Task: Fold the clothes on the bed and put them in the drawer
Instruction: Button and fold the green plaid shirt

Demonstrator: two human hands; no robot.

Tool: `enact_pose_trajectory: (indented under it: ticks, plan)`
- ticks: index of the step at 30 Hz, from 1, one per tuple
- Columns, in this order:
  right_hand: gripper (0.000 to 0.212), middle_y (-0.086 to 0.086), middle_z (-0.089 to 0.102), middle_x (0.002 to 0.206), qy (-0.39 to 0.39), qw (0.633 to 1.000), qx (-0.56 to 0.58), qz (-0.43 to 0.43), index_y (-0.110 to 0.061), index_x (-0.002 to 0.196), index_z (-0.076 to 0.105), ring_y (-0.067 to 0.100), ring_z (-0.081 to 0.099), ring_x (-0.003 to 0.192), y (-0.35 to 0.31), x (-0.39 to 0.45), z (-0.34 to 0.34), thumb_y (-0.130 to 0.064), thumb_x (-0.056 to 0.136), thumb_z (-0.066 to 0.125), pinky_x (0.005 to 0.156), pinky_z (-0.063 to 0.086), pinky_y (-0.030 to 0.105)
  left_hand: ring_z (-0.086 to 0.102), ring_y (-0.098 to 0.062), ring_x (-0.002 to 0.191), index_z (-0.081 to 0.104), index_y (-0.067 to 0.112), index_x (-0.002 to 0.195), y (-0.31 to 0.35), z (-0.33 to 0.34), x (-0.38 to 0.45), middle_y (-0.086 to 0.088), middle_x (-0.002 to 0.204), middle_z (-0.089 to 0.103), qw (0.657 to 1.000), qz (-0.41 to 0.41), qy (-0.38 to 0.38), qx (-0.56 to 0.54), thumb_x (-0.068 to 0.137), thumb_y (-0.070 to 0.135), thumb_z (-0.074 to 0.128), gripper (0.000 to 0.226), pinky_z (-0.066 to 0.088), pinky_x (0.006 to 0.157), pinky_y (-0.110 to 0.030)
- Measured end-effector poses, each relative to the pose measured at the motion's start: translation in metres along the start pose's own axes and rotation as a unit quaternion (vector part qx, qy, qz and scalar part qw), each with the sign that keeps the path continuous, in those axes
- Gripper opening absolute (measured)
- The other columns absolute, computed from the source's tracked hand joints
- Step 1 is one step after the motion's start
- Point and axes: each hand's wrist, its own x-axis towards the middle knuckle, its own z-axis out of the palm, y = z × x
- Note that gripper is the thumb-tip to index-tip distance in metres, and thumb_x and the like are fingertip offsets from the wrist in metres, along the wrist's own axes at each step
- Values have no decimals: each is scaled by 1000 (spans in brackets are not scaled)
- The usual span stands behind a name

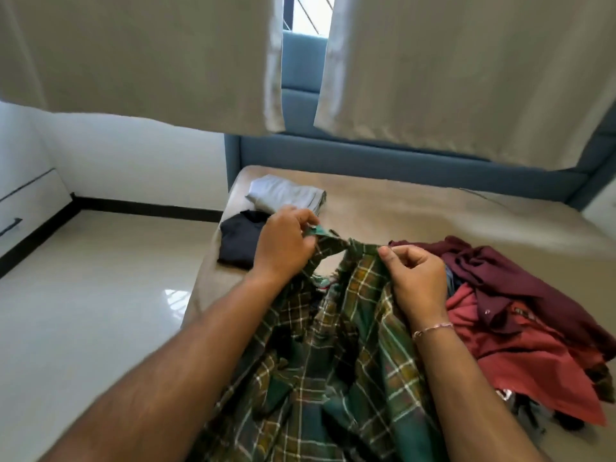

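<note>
The person holds a green plaid shirt [350, 328] up over the near side of the bed [383, 208]. The left hand [283, 245] grips the top edge of the shirt at about 11 o'clock from the shirt's middle; its fingers [305, 217] are curled and pinch the cloth against the thumb. The right hand [415, 278] grips the same top edge at about 1 o'clock, with the thumb and the first finger pressed together on the fabric and the other fingers bent. The edge is stretched between the two hands, and the rest of the shirt hangs down in loose folds toward 6 o'clock. A thin bracelet [433, 329] sits on the right wrist.

At 10 o'clock from the hands, near the left edge of the bed, lie two folded garments: a dark folded piece [238, 241] and, just beyond it at 12 o'clock, a grey folded piece [286, 195]. They touch or nearly touch; I cannot tell which. At 3 o'clock from the hands lies a loose pile with a maroon garment [500, 271] on top of a red garment [520, 355].

A blue headboard [400, 161] stands at the far end of the bed. Pale curtains [133, 55] hang above it. At 9 o'clock, by the wall, is a white drawer unit [26, 201] on the shiny floor [83, 311].
</note>
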Motion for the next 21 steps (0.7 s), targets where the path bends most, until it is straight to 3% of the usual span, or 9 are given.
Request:
enact_pose_trajectory:
  ticks: [2, 4, 8, 11, 14, 17, 21]
  plan:
    - [12, -15, 74, 75, -22, 999, -47, 10, -22, 80, 77, -6, 66, 68, 8, -22, 0, -20, 92, 77, 67, 51, 17, 59, -12, 90, 77, 20, 95, -7, 5, -32, 5, 96, 66, 999, 14, 4, 31, 80, 11, 76, 18, 49, 84, -27]
    - [7, -8, 77, 76, -55, 994, -36, 89, -19, 82, 80, 2, 70, 71, 34, -53, 7, -19, 89, 80, 71, 55, 25, 62, -12, 82, 75, 24, 88, -22, 15, -72, 8, 87, 67, 998, -40, -31, 24, 78, 17, 79, 12, 50, 76, -29]
    - [6, 11, 78, 81, -62, 953, 124, 270, -10, 82, 78, 20, 70, 75, 78, -127, 30, -9, 88, 80, 78, 57, 38, 66, -8, 73, 70, 26, 82, -48, 49, -149, 13, 72, 67, 968, -217, -113, -64, 82, 19, 79, 11, 44, 63, -20]
    - [8, 20, 76, 93, -47, 883, 275, 376, -5, 99, 72, 28, 71, 83, 80, -176, 45, 0, 93, 70, 79, 61, 41, 64, 4, 69, 78, 20, 92, -52, 68, -197, 11, 79, 72, 942, -257, -157, -151, 87, 19, 80, 6, 46, 66, -14]
    - [14, 21, 74, 96, -12, 846, 347, 405, -5, 104, 69, 30, 72, 85, 80, -194, 48, 3, 93, 67, 76, 63, 38, 67, 4, 75, 77, 23, 95, -47, 73, -221, 4, 88, 78, 916, -263, -208, -219, 91, 19, 79, 6, 52, 72, -17]
    - [16, 21, 75, 98, -18, 836, 378, 397, -2, 108, 68, 28, 74, 85, 74, -188, 44, 5, 95, 64, 73, 64, 34, 72, -2, 82, 80, 20, 99, -47, 71, -223, 5, 89, 79, 904, -267, -182, -280, 95, 23, 76, 7, 56, 76, -19]
    - [17, 20, 76, 99, -42, 836, 386, 388, -2, 106, 69, 26, 74, 87, 74, -186, 43, 8, 94, 61, 73, 63, 32, 76, -15, 91, 81, 16, 98, -48, 73, -222, 0, 92, 80, 886, -291, -163, -322, 98, 21, 73, 10, 62, 87, -34]
